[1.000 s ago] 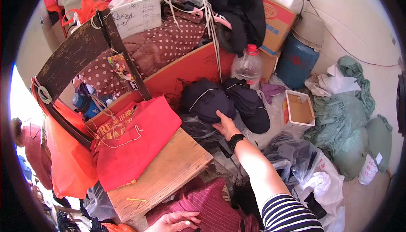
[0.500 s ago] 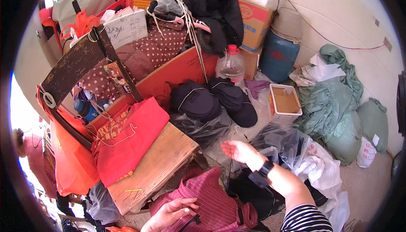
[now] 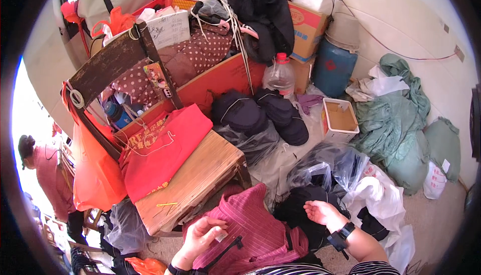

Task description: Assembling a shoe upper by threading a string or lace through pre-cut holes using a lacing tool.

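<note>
The left hand [image 3: 203, 237] lay on a dark red ribbed garment [image 3: 250, 230] bunched low in the view, its fingers curled and pinching a small white tag [image 3: 221, 236] fixed to the cloth. The right hand [image 3: 320, 211] hovered palm up just to the right of that garment, fingers loosely spread and holding nothing, a black band [image 3: 341, 236] strapped round its wrist. Beneath and beside it sat a heap of black clothing [image 3: 305, 210] half covered by clear plastic bags [image 3: 330, 167].

Just left of the red garment stood a low wooden bench [image 3: 193, 179], touching it at the corner, with a flat red cloth bag [image 3: 163, 149] draped over its far end and a thin yellow strip [image 3: 166, 204] lying on its near end. Beyond the bench a pile of dark caps [image 3: 260, 114] rested against an orange board [image 3: 220, 82] (a clear plastic bottle with a red cap [image 3: 279, 74] stood right behind them). A white open box [image 3: 340, 119] sat near crumpled green sheeting [image 3: 396, 124] at the right.
</note>
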Available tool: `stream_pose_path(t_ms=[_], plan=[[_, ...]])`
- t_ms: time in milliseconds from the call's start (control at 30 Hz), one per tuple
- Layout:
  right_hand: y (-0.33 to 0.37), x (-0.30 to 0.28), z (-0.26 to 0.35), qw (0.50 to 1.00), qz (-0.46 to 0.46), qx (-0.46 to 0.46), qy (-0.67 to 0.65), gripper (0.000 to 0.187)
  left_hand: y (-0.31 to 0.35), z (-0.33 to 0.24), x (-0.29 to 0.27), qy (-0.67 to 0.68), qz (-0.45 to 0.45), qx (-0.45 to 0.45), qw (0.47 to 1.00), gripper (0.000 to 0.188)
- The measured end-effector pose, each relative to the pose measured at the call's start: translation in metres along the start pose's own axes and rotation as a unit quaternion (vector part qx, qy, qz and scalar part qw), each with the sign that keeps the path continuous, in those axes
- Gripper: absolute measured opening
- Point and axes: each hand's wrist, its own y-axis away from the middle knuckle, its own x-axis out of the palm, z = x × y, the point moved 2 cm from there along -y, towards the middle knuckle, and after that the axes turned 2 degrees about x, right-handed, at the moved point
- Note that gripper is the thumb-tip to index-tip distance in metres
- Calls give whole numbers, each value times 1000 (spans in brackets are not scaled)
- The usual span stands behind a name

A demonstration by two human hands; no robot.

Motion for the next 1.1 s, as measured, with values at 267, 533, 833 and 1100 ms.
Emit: stream_pose_path(t_ms=[267, 533, 833, 1100], plan=[[19, -23, -20, 999, -33, 15, 33, 17, 3, 12, -1, -454, -109, 267, 843, 31], [105, -22, -21, 987, -9, -44, 152, 29, 9, 14, -1, -414, -113, 208, 879, 26], [115, -134, -37, 962, -244, -110, 41, 24, 12, 16, 2, -419, -116, 218, 874, 20], [121, -48, -3, 481, -272, -453, 699, 64, 21, 16, 2, -419, -133, 217, 872, 18]])
